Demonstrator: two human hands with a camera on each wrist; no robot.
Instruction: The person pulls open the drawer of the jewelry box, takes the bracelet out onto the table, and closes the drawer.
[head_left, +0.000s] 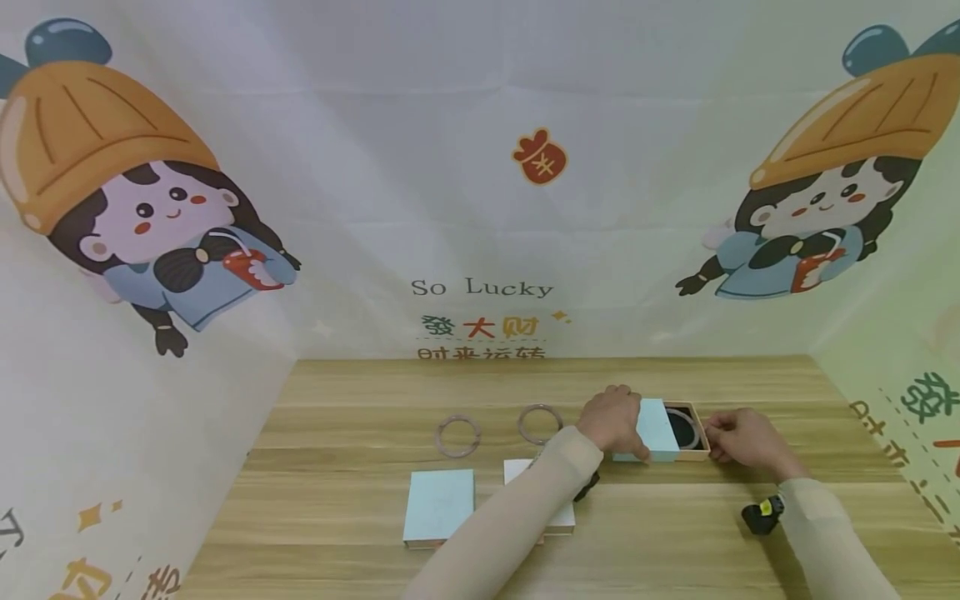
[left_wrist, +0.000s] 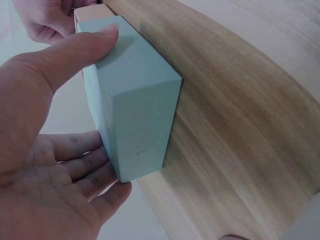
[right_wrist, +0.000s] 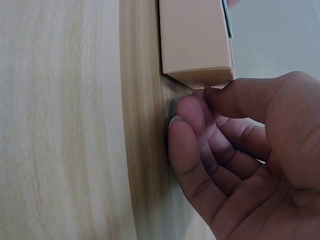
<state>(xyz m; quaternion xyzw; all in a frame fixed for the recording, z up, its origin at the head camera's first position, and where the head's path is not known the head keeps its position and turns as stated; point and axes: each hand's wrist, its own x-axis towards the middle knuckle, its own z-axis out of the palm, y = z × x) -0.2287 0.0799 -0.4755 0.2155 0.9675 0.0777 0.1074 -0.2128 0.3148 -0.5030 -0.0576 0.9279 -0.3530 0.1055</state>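
Note:
A light blue slide box sleeve (head_left: 656, 427) lies on the table, with its peach inner drawer (right_wrist: 196, 37) partly out on the right. In the drawer's black lining sits a pale bangle (head_left: 694, 429), its left part hidden by the sleeve. My left hand (head_left: 613, 422) grips the sleeve, thumb along the near side and fingers at the far side. At the drawer's outer end is my right hand (head_left: 750, 439), thumb and fingertips pinched together there; I cannot tell whether they hold the edge or a small tab.
Two more pale bangles, a left one (head_left: 458, 456) and a right one (head_left: 521, 425), lie on the wooden table (head_left: 337, 500). Nearer stand a closed light blue box (head_left: 440, 504) and a white box (head_left: 517, 469), partly covered by the left sleeve. A printed cloth (head_left: 360, 183) backs the table.

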